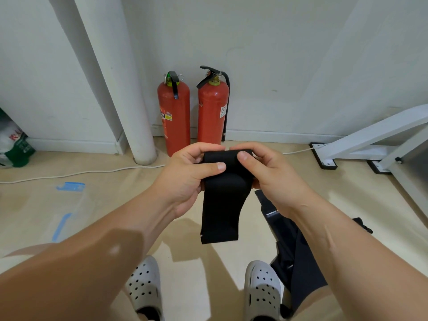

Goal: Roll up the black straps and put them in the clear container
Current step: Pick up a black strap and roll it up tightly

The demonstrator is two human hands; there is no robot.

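Observation:
A wide black strap (pixel 222 205) hangs in the air in front of me, its upper end partly rolled between both hands. My left hand (pixel 190 177) grips the roll from the left, thumb laid across its front. My right hand (pixel 271 174) grips it from the right, thumb on top. The loose tail hangs down to about knee height. More black straps (pixel 294 246) lie in a heap on the floor under my right forearm, one with a small white label. The clear container (pixel 69 214) with blue clips lies on the floor at the left, hard to make out.
Two red fire extinguishers (pixel 173 114) stand against the wall straight ahead. A white pipe (pixel 139 126) rises at the left, a white cable (pixel 81 173) runs along the floor, and a white metal frame (pixel 370 144) stands at the right. My grey clogs (pixel 146 286) are below.

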